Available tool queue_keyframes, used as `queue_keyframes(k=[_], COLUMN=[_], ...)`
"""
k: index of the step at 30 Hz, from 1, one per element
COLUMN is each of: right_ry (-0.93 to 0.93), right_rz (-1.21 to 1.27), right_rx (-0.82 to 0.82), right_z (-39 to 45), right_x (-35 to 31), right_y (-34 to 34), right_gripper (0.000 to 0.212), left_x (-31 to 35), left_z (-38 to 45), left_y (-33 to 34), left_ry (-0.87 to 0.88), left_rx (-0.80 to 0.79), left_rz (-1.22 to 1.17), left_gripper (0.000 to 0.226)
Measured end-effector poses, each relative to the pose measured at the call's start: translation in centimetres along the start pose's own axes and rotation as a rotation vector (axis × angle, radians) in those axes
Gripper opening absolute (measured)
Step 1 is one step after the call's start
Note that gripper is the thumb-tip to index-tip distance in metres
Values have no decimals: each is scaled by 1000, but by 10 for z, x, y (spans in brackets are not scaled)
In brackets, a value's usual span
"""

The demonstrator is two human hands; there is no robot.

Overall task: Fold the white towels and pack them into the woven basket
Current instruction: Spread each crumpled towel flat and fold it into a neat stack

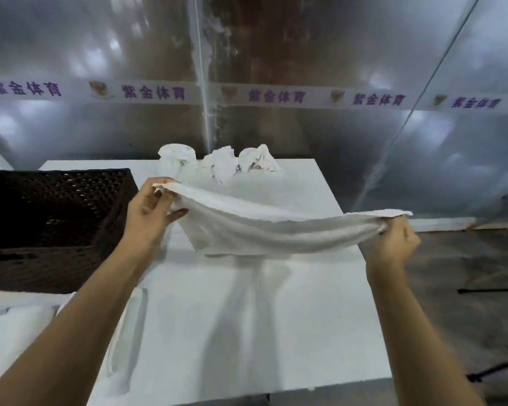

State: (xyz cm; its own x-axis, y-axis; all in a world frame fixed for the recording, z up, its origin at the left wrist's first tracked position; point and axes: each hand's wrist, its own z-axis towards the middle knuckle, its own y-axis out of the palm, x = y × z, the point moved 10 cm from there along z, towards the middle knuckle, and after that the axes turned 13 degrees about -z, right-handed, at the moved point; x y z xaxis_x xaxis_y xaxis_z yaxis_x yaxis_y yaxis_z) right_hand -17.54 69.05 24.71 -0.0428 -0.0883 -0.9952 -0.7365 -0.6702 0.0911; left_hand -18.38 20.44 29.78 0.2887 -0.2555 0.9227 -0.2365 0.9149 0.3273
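early on: left hand [147, 209] and right hand [395, 241] each pinch an end of one white towel [264, 230] stretched above the table [247, 317]; crumpled towels [217, 162] wait behind; woven basket [53, 212] looks empty.

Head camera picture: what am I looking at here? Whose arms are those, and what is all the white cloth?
There is no machine: a person wears a camera on the head, looking down at their own arms. The left hand and right hand each pinch one end of a white towel, stretched and sagging above a white table. At the table's far edge lie crumpled towels, not yet folded. On the left stands a dark woven basket for the folded ones. Behind is a shiny wall with a printed banner.
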Motion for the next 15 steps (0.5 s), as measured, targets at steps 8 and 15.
queue_keyframes(k=[8, 15], right_ry=[103, 168], right_rz=[-231, -407], right_rx=[-5, -11], right_z=[-106, -140], right_x=[89, 131], right_y=[-123, -163], right_gripper=[55, 36], left_x=[-55, -96], left_z=[-163, -212], left_y=[-76, -127], left_ry=[-221, -399], left_rx=[-73, 71], left_rz=[253, 349], left_gripper=[13, 21])
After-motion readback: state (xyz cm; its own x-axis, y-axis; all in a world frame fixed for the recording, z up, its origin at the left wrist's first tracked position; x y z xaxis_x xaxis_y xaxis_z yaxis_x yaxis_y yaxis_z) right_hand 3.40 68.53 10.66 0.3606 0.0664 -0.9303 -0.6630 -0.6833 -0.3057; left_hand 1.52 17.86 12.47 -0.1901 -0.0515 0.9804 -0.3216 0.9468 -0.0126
